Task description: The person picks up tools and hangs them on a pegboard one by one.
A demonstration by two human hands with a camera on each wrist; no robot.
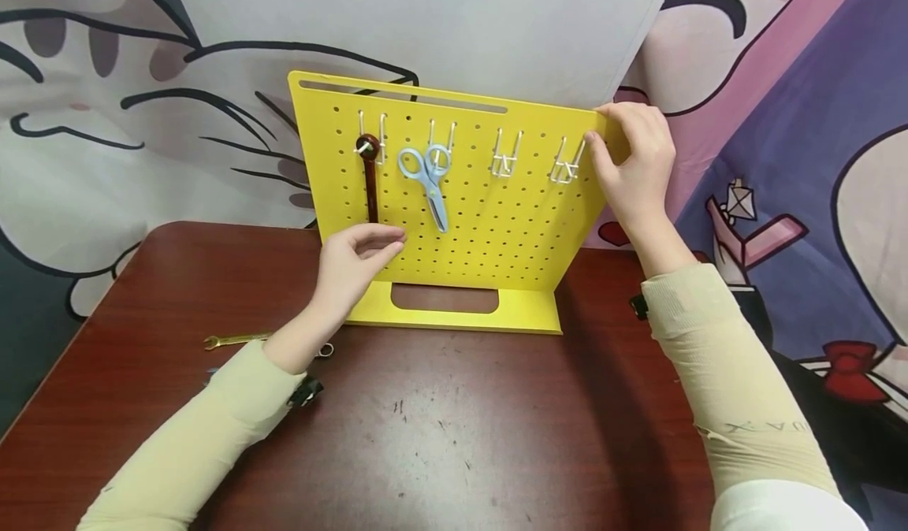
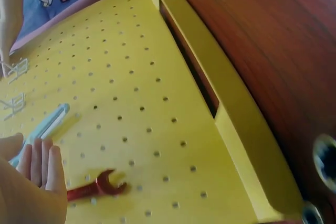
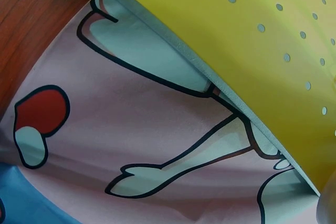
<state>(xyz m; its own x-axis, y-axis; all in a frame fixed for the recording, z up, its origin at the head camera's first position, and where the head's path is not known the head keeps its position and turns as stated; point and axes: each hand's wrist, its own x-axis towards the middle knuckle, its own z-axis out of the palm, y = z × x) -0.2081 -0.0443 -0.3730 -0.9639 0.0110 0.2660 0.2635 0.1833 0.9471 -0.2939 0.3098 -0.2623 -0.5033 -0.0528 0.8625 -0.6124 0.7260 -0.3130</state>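
Observation:
A yellow pegboard (image 1: 489, 232) stands upright on the table, and my right hand (image 1: 641, 161) grips its upper right corner, thumb on the front face. From the leftmost hook hangs a dark red wrench (image 1: 370, 180); its open-ended jaw (image 2: 107, 183) shows in the left wrist view. Light-blue scissors (image 1: 429, 176) hang by a handle loop on the second hook, blades down. My left hand (image 1: 351, 267) is in front of the board beside the wrench's lower end, fingers extended and holding nothing. In the right wrist view only a sliver of the right hand (image 3: 328, 203) shows.
Two more white wire hooks (image 1: 504, 157) are on the board's right half. A gold wrench (image 1: 230, 341) lies on the brown table (image 1: 454, 428) at left, partly hidden by my left forearm, with a ring end (image 1: 325, 350) poking out. Printed cloth (image 1: 780, 161) hangs behind.

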